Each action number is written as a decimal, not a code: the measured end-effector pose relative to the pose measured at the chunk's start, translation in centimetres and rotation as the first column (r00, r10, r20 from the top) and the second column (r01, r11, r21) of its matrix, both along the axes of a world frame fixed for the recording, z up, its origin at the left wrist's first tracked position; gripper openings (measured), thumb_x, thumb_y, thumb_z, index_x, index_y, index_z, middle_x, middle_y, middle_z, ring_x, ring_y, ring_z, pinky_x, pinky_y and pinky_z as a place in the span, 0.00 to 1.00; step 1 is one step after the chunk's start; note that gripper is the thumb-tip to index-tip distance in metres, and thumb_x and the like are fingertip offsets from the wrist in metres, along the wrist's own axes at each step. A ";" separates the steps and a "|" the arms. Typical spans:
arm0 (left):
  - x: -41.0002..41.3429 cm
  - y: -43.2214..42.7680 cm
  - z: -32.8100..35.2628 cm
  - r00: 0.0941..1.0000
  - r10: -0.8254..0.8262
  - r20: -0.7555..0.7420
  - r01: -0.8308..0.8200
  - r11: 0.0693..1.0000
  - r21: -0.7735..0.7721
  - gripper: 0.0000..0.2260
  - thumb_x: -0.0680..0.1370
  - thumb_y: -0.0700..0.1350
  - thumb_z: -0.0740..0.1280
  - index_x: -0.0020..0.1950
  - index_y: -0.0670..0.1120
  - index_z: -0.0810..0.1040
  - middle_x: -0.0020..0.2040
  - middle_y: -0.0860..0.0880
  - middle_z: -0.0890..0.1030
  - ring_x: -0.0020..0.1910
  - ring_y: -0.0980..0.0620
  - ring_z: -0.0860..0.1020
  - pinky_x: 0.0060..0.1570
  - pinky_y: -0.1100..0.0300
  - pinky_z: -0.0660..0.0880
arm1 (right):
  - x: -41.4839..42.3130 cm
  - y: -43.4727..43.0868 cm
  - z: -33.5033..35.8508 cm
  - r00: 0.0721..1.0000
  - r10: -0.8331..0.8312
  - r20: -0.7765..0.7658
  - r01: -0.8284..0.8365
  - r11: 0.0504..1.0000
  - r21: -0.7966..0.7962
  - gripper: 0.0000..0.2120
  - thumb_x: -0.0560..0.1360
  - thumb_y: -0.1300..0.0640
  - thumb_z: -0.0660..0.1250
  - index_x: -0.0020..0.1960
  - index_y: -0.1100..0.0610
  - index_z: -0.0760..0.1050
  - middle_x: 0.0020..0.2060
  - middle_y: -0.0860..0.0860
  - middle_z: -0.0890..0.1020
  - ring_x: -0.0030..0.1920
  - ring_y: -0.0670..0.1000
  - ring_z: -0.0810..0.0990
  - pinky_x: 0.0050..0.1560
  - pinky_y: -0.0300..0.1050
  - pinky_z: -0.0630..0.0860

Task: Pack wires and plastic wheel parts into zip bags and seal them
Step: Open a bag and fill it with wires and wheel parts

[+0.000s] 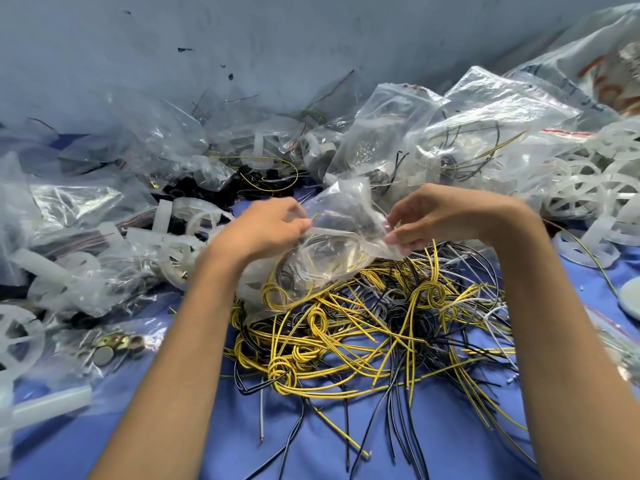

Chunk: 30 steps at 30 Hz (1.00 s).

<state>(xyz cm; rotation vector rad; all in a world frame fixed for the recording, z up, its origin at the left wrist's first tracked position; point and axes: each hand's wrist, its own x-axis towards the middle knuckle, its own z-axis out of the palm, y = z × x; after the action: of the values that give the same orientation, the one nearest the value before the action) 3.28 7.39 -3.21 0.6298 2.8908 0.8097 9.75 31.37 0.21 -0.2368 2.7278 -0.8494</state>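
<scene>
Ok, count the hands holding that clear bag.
2: the left hand pinches the left edge of the bag, the right hand its right edge. None hidden.

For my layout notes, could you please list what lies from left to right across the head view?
A white plastic wheel, round metal discs, left hand, clear zip bag, right hand, pile of white wheels.

Bare blue cloth lay open at the near edge. Loose wires filled the middle, and filled zip bags blocked the far edge.

Parts-packing workshop: heaped zip bags, wires.
</scene>
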 end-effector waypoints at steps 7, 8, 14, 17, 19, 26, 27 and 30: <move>-0.3 1.8 -2.1 1.000 -0.031 0.002 0.030 0.998 0.063 0.14 0.81 0.55 0.56 0.57 0.49 0.76 0.58 0.50 0.78 0.55 0.50 0.74 0.49 0.57 0.66 | 0.9 1.9 1.2 0.988 -0.066 -0.143 0.044 0.988 -0.147 0.06 0.72 0.65 0.67 0.37 0.66 0.75 0.25 0.48 0.74 0.29 0.47 0.69 0.34 0.43 0.64; -0.5 1.6 -2.0 0.998 -0.051 0.028 0.049 0.996 0.068 0.17 0.81 0.57 0.54 0.56 0.48 0.77 0.58 0.50 0.78 0.56 0.50 0.74 0.49 0.57 0.65 | 1.1 2.3 1.4 0.985 -0.072 -0.159 0.043 0.983 -0.181 0.07 0.72 0.65 0.67 0.36 0.66 0.75 0.25 0.49 0.73 0.29 0.46 0.69 0.33 0.41 0.63; -2.5 -0.5 -0.3 0.997 -0.031 0.074 0.015 0.979 0.203 0.17 0.82 0.56 0.54 0.49 0.50 0.79 0.50 0.49 0.82 0.38 0.56 0.78 0.40 0.58 0.71 | 1.3 2.2 1.5 0.986 -0.073 -0.149 0.043 0.980 -0.196 0.12 0.67 0.54 0.69 0.26 0.55 0.74 0.23 0.48 0.71 0.26 0.45 0.67 0.32 0.40 0.63; -3.9 -2.5 0.3 0.958 0.249 -0.145 -0.229 0.963 0.142 0.10 0.79 0.48 0.60 0.50 0.49 0.81 0.50 0.46 0.83 0.46 0.47 0.79 0.48 0.55 0.75 | 1.2 2.1 1.1 0.984 -0.110 -0.139 0.088 0.984 -0.156 0.16 0.73 0.50 0.68 0.29 0.55 0.77 0.24 0.48 0.75 0.27 0.45 0.71 0.33 0.40 0.67; -4.3 -4.3 0.4 0.865 0.439 -0.242 -0.426 0.898 0.109 0.10 0.78 0.46 0.60 0.52 0.49 0.81 0.52 0.45 0.82 0.48 0.44 0.77 0.48 0.55 0.74 | 1.3 2.2 1.1 0.987 -0.125 -0.098 0.111 0.984 -0.142 0.17 0.72 0.45 0.67 0.30 0.55 0.78 0.24 0.48 0.77 0.27 0.44 0.73 0.33 0.37 0.70; -3.7 -9.8 -1.6 0.756 0.643 -0.117 -0.654 0.742 -0.146 0.16 0.76 0.45 0.60 0.62 0.42 0.74 0.67 0.35 0.68 0.66 0.36 0.65 0.65 0.38 0.64 | 1.1 1.9 1.2 0.991 -0.111 -0.073 0.100 0.983 -0.151 0.22 0.61 0.36 0.64 0.33 0.54 0.81 0.27 0.48 0.79 0.31 0.47 0.75 0.40 0.43 0.71; -3.5 -9.9 -1.9 0.749 0.659 -0.068 -0.660 0.734 -0.161 0.18 0.76 0.47 0.59 0.64 0.42 0.71 0.70 0.35 0.63 0.70 0.35 0.59 0.67 0.34 0.59 | 1.1 1.8 1.1 0.992 -0.106 -0.071 0.096 0.986 -0.140 0.21 0.61 0.35 0.64 0.34 0.52 0.82 0.28 0.48 0.79 0.32 0.47 0.75 0.40 0.44 0.71; -3.3 -9.3 -2.4 0.732 0.681 0.030 -0.672 0.728 -0.137 0.26 0.77 0.51 0.59 0.72 0.42 0.61 0.75 0.38 0.50 0.73 0.36 0.49 0.68 0.31 0.54 | 1.2 1.6 1.0 0.994 -0.089 -0.061 0.081 0.989 -0.124 0.21 0.61 0.34 0.63 0.35 0.50 0.81 0.32 0.50 0.80 0.34 0.48 0.75 0.42 0.44 0.71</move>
<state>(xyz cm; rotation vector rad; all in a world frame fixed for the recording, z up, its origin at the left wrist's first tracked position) -0.02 -1.94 -5.58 -0.5225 3.0515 0.6701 10.94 33.00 1.25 -0.1776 2.7681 -1.0501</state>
